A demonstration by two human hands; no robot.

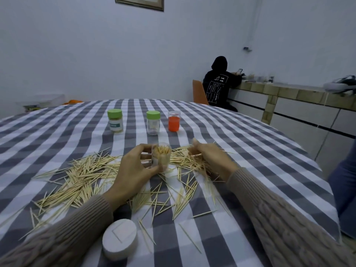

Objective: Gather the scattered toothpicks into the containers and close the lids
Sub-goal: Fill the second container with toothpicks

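- Gripping a clear open container [161,157] packed with upright toothpicks, the left hand [134,170] curled its fingers and thumb round the jar's sides, just above the checked tablecloth [250,151].
- At the right of the jar, the right hand [209,155] had its fingers curled down over a small bunch of toothpicks [194,155], pinching them at the pile.
- Loose toothpicks [82,178] lay scattered across the cloth, thickest to the left of the left hand, with more spread under and between both wrists and near the right hand.
- A white round lid [119,238] lay flat on the cloth near the table's front edge, beside the left sleeve and well apart from the held jar.
- Farther back stood three containers in a row: a green-lidded labelled jar [115,121], a green-lidded clear jar [153,122] and, just beside it, a clear jar with orange inside [174,121].
- Beyond the table, a person in a dark hooded top [219,83] sat on an orange chair [199,92] at a counter [289,93].
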